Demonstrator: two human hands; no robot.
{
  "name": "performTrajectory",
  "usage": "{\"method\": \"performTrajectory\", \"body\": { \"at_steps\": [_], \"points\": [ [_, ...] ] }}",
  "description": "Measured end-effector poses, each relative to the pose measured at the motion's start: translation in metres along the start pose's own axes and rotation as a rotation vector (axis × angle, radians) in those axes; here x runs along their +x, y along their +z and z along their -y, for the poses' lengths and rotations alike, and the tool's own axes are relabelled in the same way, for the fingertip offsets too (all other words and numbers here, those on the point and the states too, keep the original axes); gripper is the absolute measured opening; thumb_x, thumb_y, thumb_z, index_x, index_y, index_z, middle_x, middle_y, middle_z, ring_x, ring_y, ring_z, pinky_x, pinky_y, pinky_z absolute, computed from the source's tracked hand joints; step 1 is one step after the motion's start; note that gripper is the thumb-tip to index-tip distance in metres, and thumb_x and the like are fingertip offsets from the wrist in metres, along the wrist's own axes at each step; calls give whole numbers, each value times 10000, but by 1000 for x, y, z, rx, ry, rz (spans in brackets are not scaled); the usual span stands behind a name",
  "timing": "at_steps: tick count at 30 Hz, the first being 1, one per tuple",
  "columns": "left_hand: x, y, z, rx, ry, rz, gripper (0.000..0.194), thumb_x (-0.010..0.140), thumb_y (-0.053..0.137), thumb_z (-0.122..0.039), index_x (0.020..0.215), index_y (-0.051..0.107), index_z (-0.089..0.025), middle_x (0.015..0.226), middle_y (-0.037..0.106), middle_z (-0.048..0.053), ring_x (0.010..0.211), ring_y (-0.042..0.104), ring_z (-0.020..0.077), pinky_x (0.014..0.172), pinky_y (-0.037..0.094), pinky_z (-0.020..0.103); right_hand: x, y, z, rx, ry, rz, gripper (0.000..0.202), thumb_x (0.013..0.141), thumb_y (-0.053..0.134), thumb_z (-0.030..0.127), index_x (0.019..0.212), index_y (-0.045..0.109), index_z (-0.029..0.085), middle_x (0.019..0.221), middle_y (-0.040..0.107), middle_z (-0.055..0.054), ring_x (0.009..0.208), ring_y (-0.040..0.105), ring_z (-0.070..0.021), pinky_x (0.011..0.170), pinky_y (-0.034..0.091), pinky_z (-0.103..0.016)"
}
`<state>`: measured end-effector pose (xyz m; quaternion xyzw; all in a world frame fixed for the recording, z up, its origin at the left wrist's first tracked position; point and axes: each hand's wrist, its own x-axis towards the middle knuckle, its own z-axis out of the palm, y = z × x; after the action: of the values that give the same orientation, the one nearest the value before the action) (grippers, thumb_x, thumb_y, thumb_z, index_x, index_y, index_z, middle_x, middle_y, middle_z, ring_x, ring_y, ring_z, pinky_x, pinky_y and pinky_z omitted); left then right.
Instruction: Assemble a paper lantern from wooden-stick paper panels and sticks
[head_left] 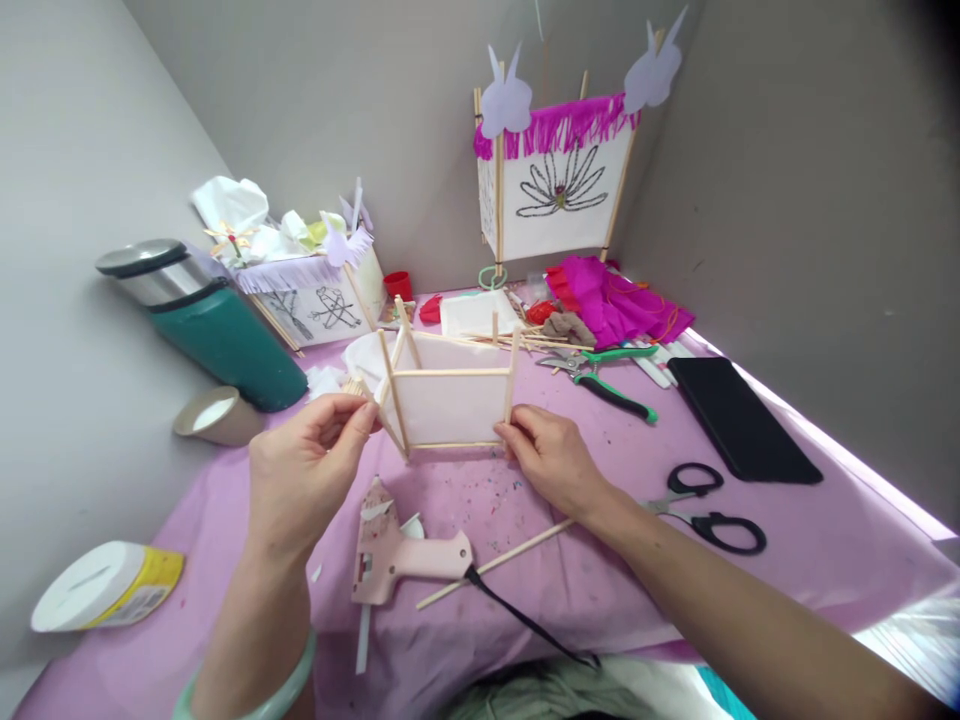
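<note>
Between my hands stands a small box-shaped lantern frame [457, 405] of thin wooden sticks with white paper panels. My left hand [311, 460] pinches its left side, thumb against fingertips. On the right, my right hand [551, 450] grips the lower part of the front right stick between thumb and fingers. Just below the frame, a pink glue gun [386, 550] lies on its side with a glue stick out of its back. A loose wooden stick [495, 563] lies on the cloth, partly under my right forearm.
Scissors [701, 510], a black phone [742, 420] and green-handled pruners [611, 385] lie at right. A teal bottle [232, 335], a cup [217, 418] and a white-lidded tub [105, 588] are at left. Decorated paper lanterns [562, 190] and magenta paper [615, 300] are behind.
</note>
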<state>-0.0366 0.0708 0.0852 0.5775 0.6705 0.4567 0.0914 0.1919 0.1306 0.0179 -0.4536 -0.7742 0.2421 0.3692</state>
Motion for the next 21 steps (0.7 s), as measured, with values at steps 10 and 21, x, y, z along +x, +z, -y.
{"method": "performTrajectory", "body": {
  "at_steps": [10, 21],
  "points": [
    [2, 3, 1, -27, -12, -4, 208, 790, 624, -388, 887, 669, -209, 786, 729, 13, 773, 702, 181, 728, 561, 275, -1, 2, -3, 1, -50, -32, 282, 881, 491, 207, 613, 404, 206, 603, 511, 26, 574, 480, -116, 588, 327, -234],
    [1, 3, 2, -43, -3, -6, 239, 797, 621, -392, 952, 684, -221, 840, 729, 7, 783, 702, 174, 749, 560, 276, -1, 3, -6, 9, -101, -48, 270, 884, 506, 190, 628, 422, 200, 619, 495, 30, 576, 474, -112, 590, 326, -235]
  ]
}}
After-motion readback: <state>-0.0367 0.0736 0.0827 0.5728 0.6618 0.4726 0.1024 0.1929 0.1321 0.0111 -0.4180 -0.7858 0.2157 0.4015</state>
